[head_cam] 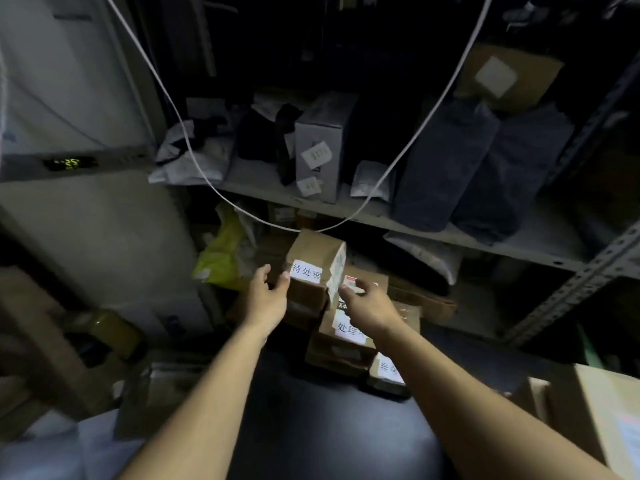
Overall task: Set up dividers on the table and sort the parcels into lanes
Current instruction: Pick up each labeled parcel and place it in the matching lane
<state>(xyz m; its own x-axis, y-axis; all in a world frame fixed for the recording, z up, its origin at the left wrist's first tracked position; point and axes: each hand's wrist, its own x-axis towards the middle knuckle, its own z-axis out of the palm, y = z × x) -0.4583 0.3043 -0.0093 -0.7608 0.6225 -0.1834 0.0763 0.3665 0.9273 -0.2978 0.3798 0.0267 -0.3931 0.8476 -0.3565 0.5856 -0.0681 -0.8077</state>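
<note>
- Reaching forward with both bare arms, the person brings the hands to either side of a brown cardboard parcel with a white label of Chinese characters (313,268), which sits on top of a pile of boxes on the dark floor under the lowest shelf.
- The left hand (266,296) is at the parcel's left face, thumb and fingers spread wide and only loosely bent; whether the fingertips touch the cardboard cannot be told.
- The right hand (367,303) is at the parcel's lower right corner, its fingers bent near a white strip of tape or paper; whether it pinches anything cannot be told.
- The parcel is tilted, its long axis running up and away from the person, the labelled face turned toward the camera and the upper end leaning back toward the shelf edge.
- Just below and to the right lies a flat brown carton with a second white handwritten label (346,330), partly hidden by the right wrist.
- Nearer the person, a smaller brown box with a white label (386,374) rests at the pile's front right corner.
- A grey metal shelf (450,233) above carries dark grey plastic mailer bags (446,168) and a grey upright carton (322,147).
- A white cable (194,147) hangs in a loop in front of the shelf, its lowest point just above the parcel.
- A yellow-green plastic bag (221,254) lies left of the pile.
</note>
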